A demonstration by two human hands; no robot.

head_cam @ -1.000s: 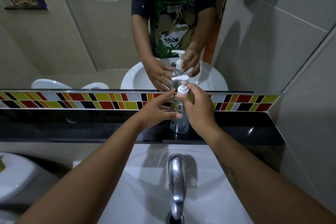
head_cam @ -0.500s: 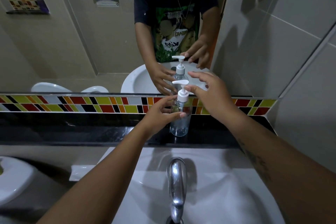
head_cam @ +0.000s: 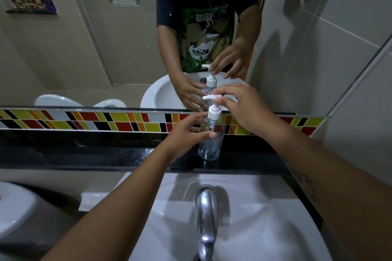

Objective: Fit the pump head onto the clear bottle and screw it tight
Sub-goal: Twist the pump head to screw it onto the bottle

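- The clear bottle (head_cam: 210, 137) stands upright on the black counter (head_cam: 106, 154), just behind the white sink (head_cam: 265, 218) and in front of the strip of coloured tiles (head_cam: 84, 121).
- The white pump head (head_cam: 213, 108) sits on the bottle's neck, its spout pointing left.
- The left hand (head_cam: 186, 133) reaches in from the left and wraps the upper part of the bottle: the thumb lies across the near side, the fingers (head_cam: 199, 115) curl round toward the shoulder just under the pump collar. It is closed on the bottle, steadying it.
- The right hand (head_cam: 239, 106) comes from the right at the level of the pump. Its fingers are loosely bent, not spread wide; one fingertip rests on top of the pump's spout, and another touches the stem just below. Whether it truly pinches the pump or only touches it, I cannot tell.
- The chrome tap (head_cam: 206, 218) rises from the sink, well in front of the bottle and apart from both hands.
- The mirror (head_cam: 84, 48) above the tiles repeats the bottle, the pump and both hands from the far side.
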